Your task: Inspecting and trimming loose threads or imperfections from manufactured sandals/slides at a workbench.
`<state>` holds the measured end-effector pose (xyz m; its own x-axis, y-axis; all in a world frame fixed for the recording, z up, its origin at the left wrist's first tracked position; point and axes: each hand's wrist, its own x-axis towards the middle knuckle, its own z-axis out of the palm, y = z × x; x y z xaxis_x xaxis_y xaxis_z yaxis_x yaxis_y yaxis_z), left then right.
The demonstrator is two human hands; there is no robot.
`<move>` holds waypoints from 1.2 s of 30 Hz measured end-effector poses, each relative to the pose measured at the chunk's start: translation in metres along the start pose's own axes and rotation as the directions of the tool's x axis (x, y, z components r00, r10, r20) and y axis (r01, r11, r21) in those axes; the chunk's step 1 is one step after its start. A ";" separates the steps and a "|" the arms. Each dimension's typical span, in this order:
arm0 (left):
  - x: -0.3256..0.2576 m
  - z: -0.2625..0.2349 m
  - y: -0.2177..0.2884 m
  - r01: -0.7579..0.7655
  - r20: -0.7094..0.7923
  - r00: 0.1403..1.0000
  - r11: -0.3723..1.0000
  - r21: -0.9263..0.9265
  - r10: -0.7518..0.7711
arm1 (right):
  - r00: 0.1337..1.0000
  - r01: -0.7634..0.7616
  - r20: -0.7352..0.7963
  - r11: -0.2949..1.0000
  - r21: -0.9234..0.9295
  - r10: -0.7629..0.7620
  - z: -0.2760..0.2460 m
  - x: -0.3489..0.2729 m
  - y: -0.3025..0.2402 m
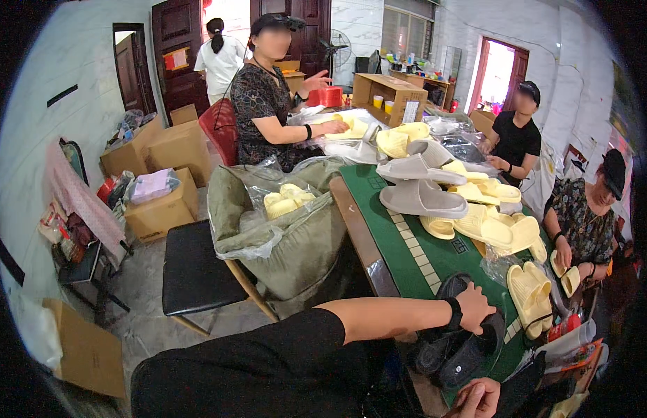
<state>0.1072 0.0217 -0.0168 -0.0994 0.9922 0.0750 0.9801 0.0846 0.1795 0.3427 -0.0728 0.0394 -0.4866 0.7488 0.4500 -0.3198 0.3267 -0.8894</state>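
Nearest, stretches a black fabric sleeve (253, 359) across the lower view and sets left hand (476, 308), fingers partly spread, on black slippers (470, 357) at the near end of the green-topped worktop (371, 198), perhaps to steady them; cannot tell whether gripping. Curls right hand (479, 398) low near the edge, palm hidden; cannot tell if holding anything. Shows pale-yellow ribbed slippers (494, 226) and smooth grey slippers (424, 198) heaped farther along, likely for shared reach. Includes an olive-green fabric sack (295, 254), seemingly plastic-lined to protect the yellow slippers inside (288, 200), and a sideways tan cardboard box (407, 90) with yellow cups (378, 102) at its mouth.
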 end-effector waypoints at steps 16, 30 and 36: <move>-0.010 -0.208 -0.184 0.505 -0.815 0.483 0.862 -0.038 -0.319 | 0.972 -0.235 -0.042 0.968 -0.089 0.232 -0.035 -0.021 0.008; -0.058 -0.033 -0.214 0.149 -0.294 0.933 0.968 -0.204 -0.205 | 0.955 -0.295 -0.118 0.911 -0.287 0.272 -0.082 -0.054 -0.060; -0.048 -0.032 -0.277 0.239 -0.356 0.900 0.968 -0.082 -0.252 | 0.768 -0.051 -0.586 0.888 -0.457 -0.257 -0.130 -0.083 -0.123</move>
<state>-0.1655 -0.0527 -0.0390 -0.3980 0.8387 0.3717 0.9104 0.3114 0.2723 0.5277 -0.1000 0.1007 0.1848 0.8293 0.5274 0.1123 0.5153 -0.8496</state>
